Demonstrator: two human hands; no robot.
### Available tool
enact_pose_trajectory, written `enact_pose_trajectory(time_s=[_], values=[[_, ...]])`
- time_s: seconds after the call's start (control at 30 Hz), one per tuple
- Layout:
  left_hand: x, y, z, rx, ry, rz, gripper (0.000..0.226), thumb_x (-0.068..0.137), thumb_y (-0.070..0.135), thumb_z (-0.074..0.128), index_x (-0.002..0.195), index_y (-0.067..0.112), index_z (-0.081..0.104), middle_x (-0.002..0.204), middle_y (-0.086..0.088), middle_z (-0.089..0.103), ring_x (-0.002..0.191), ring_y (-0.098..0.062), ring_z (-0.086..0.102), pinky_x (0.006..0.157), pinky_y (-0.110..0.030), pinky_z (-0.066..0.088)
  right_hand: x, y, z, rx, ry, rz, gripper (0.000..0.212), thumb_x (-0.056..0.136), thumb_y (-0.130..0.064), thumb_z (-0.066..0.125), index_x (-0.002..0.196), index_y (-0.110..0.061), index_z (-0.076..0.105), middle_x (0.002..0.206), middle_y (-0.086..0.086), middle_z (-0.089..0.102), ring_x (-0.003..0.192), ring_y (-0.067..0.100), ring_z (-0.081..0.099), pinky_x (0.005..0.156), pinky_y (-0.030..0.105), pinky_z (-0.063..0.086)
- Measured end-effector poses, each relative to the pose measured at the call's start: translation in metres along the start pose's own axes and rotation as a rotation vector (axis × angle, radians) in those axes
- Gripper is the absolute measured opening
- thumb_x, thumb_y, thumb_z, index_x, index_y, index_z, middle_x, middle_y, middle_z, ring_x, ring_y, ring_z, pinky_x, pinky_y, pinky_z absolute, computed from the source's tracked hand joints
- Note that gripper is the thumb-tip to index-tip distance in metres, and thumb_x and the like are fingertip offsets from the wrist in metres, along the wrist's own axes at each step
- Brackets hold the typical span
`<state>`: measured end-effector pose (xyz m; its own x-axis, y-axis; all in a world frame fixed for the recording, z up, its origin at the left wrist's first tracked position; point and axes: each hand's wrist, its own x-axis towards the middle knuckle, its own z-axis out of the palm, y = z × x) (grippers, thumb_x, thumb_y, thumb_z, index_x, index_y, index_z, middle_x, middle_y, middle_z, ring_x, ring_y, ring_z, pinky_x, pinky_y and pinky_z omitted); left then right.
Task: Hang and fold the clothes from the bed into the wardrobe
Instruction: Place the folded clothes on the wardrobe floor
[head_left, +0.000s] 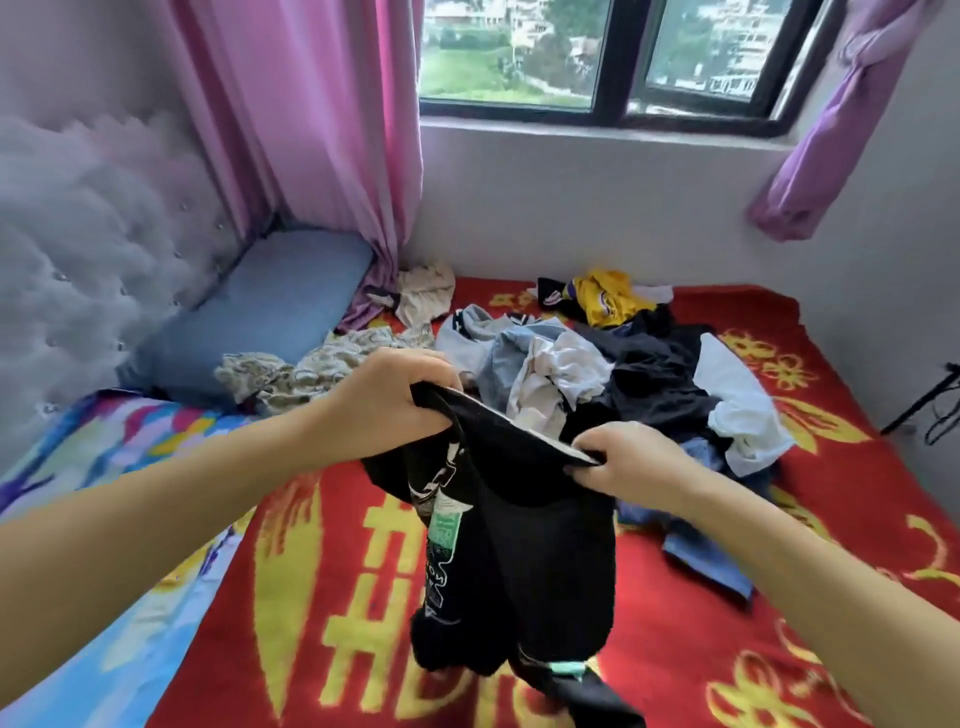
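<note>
A black garment (540, 551) with a green and white print hangs over the bed, held up by its top edge. My left hand (387, 400) grips that edge on the left and my right hand (631, 460) pinches it on the right. Its lower end touches the red and yellow blanket (322, 597). Behind it lies a heap of clothes (597, 379) in white, light blue and black, with a yellow and purple jersey (610, 296) at the far side. The wardrobe is out of view.
A blue pillow (270, 306) leans at the padded headboard (88, 249) on the left. Beige patterned clothes (311, 366) lie beside it. Pink curtains (311, 119) hang at the window (597, 57). A blue garment (706, 561) lies on the blanket at right.
</note>
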<state>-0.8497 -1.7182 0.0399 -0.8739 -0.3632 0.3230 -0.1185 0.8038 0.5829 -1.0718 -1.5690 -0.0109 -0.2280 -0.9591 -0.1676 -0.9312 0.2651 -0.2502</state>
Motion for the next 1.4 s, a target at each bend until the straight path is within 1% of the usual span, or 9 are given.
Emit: enact_pose_trajectory(time_s=[0.2,0.37,0.53,0.67,0.8,0.9,1.1,1.2,1.4], values=[[-0.015,0.0,-0.022,-0.268,-0.3,-0.262,0.023,0.075,0.023,0.061,0.096,0.03,0.054,0.083,0.004,0.055,0.071,-0.008,0.056,0.061,-0.025,0.047,0.002,0.019,-0.086,0.248,0.628,-0.018,0.004,0.078,-0.016,0.068,0.077,-0.021,0.068,0.069,-0.007,0.063,0.07,0.019,0.058,0.065,0.029,0.044],[-0.008,0.008,-0.037,-0.254,-0.64,-0.32,0.05,0.076,0.025,0.069,0.103,0.063,0.052,0.1,0.028,0.063,0.095,0.006,0.062,0.075,-0.012,0.049,-0.002,-0.014,-0.148,0.581,0.621,-0.24,0.013,0.076,-0.014,0.06,0.078,-0.026,0.066,0.071,-0.011,0.064,0.07,0.008,0.058,0.07,0.026,0.046],[-0.003,0.006,-0.067,-0.224,-0.248,-0.296,0.009,0.073,0.025,0.068,0.076,0.023,0.06,0.067,0.015,0.054,0.064,-0.002,0.051,0.059,-0.018,0.041,-0.017,0.004,-0.177,0.753,0.314,-0.31,0.015,0.089,-0.013,0.064,0.082,-0.02,0.074,0.075,-0.001,0.067,0.072,0.012,0.061,0.065,0.022,0.05],[-0.013,0.007,-0.082,-0.342,-0.042,-0.236,0.021,0.075,0.025,0.068,0.061,0.024,0.052,0.058,0.012,0.04,0.055,-0.002,0.034,0.049,-0.015,0.028,-0.038,0.036,-0.194,0.642,-0.167,-0.342,0.039,0.071,-0.048,0.08,0.087,-0.014,0.071,0.075,0.003,0.065,0.068,0.018,0.06,0.057,0.022,0.05],[-0.011,0.006,-0.094,-0.465,0.064,-0.189,0.027,0.071,0.035,0.07,0.064,0.022,0.048,0.06,0.009,0.039,0.054,-0.003,0.036,0.048,-0.013,0.032,-0.053,0.055,-0.206,0.787,-0.471,-0.41,0.056,0.074,-0.028,0.083,0.122,-0.007,0.061,0.111,0.017,0.068,0.096,0.028,0.067,0.079,0.033,0.056],[-0.007,0.002,-0.098,-0.549,0.149,-0.21,0.027,0.076,0.027,0.072,0.065,0.023,0.048,0.056,0.009,0.041,0.048,-0.001,0.039,0.043,-0.011,0.034,-0.051,0.056,-0.195,0.754,-0.295,-0.364,0.038,0.078,-0.023,0.079,0.112,-0.011,0.066,0.104,0.012,0.071,0.092,0.02,0.068,0.078,0.028,0.055],[-0.003,0.002,-0.102,-0.579,0.222,-0.327,0.032,0.072,0.031,0.081,0.068,0.017,0.053,0.056,0.004,0.054,0.043,-0.004,0.05,0.039,-0.013,0.039,-0.023,0.044,-0.147,0.399,0.553,-0.103,0.014,0.083,-0.028,0.072,0.072,-0.02,0.068,0.064,-0.001,0.061,0.057,0.002,0.049,0.059,0.016,0.039],[-0.002,0.007,-0.117,-0.594,0.284,-0.371,0.037,0.064,0.047,0.083,0.068,0.019,0.06,0.058,0.002,0.058,0.045,-0.005,0.054,0.04,-0.013,0.042,-0.021,0.042,-0.153,0.353,0.47,0.017,0.037,0.084,-0.049,0.064,0.063,-0.02,0.07,0.054,0.0,0.061,0.048,0.004,0.051,0.047,0.016,0.038],[0.031,0.032,-0.071,-0.514,0.355,-0.616,0.024,0.096,0.02,0.054,0.073,0.012,0.055,0.065,-0.005,0.055,0.048,-0.009,0.053,0.046,-0.018,0.042,0.024,-0.036,-0.149,0.25,0.397,0.157,0.052,0.099,-0.042,0.043,0.06,-0.008,0.046,0.059,0.002,0.049,0.056,0.02,0.048,0.05,0.029,0.032]])
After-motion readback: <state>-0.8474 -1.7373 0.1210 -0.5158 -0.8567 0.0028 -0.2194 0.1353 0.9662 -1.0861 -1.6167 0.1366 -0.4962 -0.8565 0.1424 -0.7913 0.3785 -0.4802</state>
